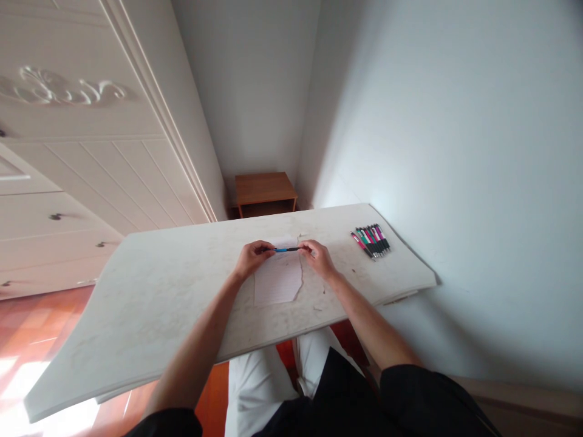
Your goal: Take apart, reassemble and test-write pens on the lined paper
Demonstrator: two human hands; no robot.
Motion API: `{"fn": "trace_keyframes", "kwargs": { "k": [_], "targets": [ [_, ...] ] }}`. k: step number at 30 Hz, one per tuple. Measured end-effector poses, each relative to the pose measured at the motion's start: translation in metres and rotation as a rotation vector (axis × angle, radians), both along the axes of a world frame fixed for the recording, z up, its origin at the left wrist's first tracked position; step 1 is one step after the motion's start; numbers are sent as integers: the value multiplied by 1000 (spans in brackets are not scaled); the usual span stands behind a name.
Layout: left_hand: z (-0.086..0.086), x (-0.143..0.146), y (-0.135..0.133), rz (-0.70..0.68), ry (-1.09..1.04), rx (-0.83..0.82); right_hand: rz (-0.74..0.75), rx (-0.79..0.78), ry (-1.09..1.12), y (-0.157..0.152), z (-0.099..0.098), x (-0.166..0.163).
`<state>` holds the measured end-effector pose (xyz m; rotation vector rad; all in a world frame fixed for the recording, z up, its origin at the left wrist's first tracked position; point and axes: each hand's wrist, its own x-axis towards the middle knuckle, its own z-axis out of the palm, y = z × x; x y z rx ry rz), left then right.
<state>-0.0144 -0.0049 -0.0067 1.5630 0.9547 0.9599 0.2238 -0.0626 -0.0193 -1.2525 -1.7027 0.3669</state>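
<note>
A blue and black pen (286, 249) is held level over a lined sheet of paper (277, 286) on a worn white table (159, 291). Its left end is pinched between the fingertips of the left hand (253, 258), its dark right end between those of the right hand (317, 259), so both grips are closed on the one pen. Whether the paper is touched by the pen or hands cannot be told. The pen could be dropped or rolled if either pinch were loosened, since only its ends appear to be gripped. If it were twisted or pulled unevenly, a part might be sprung loose. The sheet, ragged along its right edge and seemingly weighted by nothing, could be slid or torn further by a dragging wrist. Well to the right, a row of coloured pens (373, 241) is laid close together near the wall (455, 152); by a sweep of the right forearm, these could be scattered, being round and apparently unfastened.
</note>
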Motion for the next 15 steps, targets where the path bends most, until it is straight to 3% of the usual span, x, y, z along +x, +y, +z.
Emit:
{"fn": "trace_keyframes", "kwargs": {
  "k": [15],
  "targets": [
    [-3,3,-2,66,25,24,-119,28,-163,-2,-1,-7]
  ]
}}
